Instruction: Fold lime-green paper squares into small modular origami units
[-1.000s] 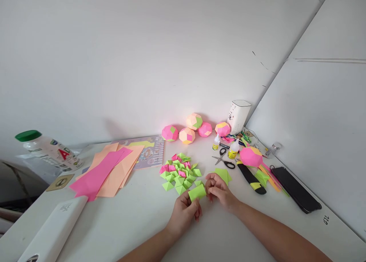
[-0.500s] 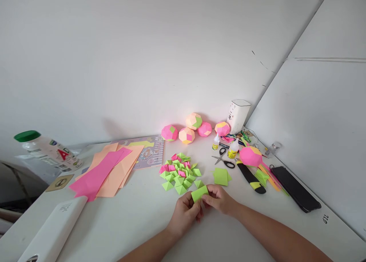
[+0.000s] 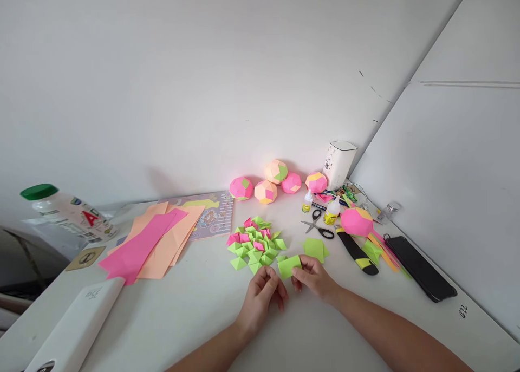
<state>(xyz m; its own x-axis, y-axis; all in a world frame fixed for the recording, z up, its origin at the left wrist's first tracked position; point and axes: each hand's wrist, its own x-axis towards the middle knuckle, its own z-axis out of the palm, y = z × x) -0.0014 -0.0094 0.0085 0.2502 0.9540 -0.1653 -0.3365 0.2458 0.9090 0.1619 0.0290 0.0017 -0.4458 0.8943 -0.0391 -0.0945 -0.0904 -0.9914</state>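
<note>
A small folded green paper piece (image 3: 289,266) is pinched between my two hands just above the white table (image 3: 195,318). My left hand (image 3: 262,299) grips its lower left edge with curled fingers. My right hand (image 3: 312,277) pinches its right side. Just beyond lies a pile of several folded green and pink paper triangles (image 3: 255,245). A few flat green paper squares (image 3: 314,248) lie to the right of my right hand.
Pink and orange sheets (image 3: 154,242) lie left, over a printed booklet (image 3: 213,215). Several paper balls (image 3: 266,185) sit by the wall with a white box (image 3: 339,163). Scissors (image 3: 319,227), glue bottles (image 3: 331,212), a cutter (image 3: 357,253), a phone (image 3: 420,268) lie right. A bottle (image 3: 67,212) lies far left.
The green piece has shifted up and to the right between my hands and now lies flatter. My left fingers have loosened from wrapping it to holding its edge.
</note>
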